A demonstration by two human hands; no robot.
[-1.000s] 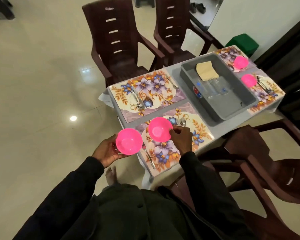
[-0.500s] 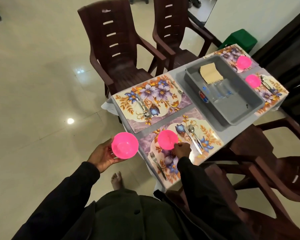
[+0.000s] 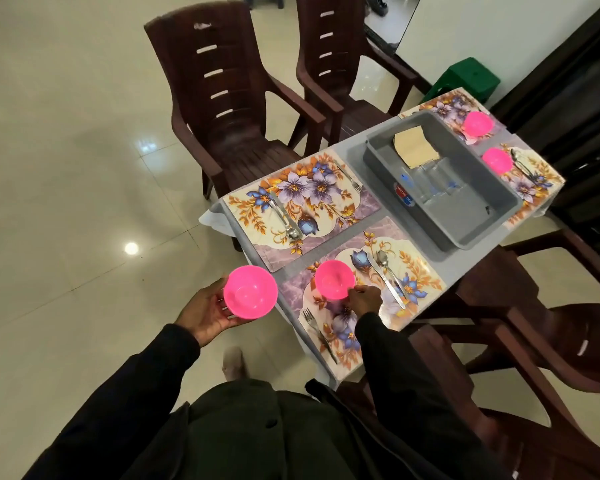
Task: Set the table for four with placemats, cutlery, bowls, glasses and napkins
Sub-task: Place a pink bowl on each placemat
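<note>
My left hand (image 3: 205, 311) grips a pink bowl (image 3: 250, 296) in the air, just off the table's near left corner. My right hand (image 3: 366, 299) pinches the rim of a second pink bowl (image 3: 334, 279), which sits on the near floral placemat (image 3: 420, 271) between a fork (image 3: 317, 332) and a knife and spoon (image 3: 387, 275). The placemat beyond it (image 3: 302, 192) carries cutlery only. Two far placemats each hold a pink bowl (image 3: 477, 123) (image 3: 496, 160). A grey tub (image 3: 465, 216) in the middle holds clear glasses (image 3: 430, 183) and folded tan napkins (image 3: 413, 148).
Two brown plastic chairs (image 3: 222, 109) (image 3: 336, 53) stand along the table's far side, and two more (image 3: 541, 341) are on the right side near me. A green stool (image 3: 468, 77) stands by the wall. Tiled floor lies open to the left.
My right hand lowered its pink bowl onto the near placemat and still holds the rim. The left hand stayed off the table's corner with its bowl.
</note>
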